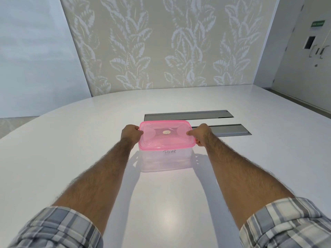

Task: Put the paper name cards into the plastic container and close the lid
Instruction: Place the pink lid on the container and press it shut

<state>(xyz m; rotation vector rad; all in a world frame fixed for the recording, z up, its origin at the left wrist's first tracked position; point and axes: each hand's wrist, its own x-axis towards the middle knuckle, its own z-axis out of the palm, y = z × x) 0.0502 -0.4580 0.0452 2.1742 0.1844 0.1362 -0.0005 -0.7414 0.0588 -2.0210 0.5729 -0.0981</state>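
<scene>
A clear plastic container [165, 161] stands on the white table [71, 149], with a pink lid [166, 135] lying on top of it. A paper card with handwriting shows through the front wall just under the lid. My left hand [130, 134] grips the lid's left edge, thumb on top. At the opposite edge my right hand [201, 134] grips the lid the same way, thumb pressed on its top. Other cards inside are too faint to make out.
Two grey metal cable hatches [188, 115] lie flush in the table just behind the container. A patterned wall stands beyond the table's far edge, and a door is at the far right.
</scene>
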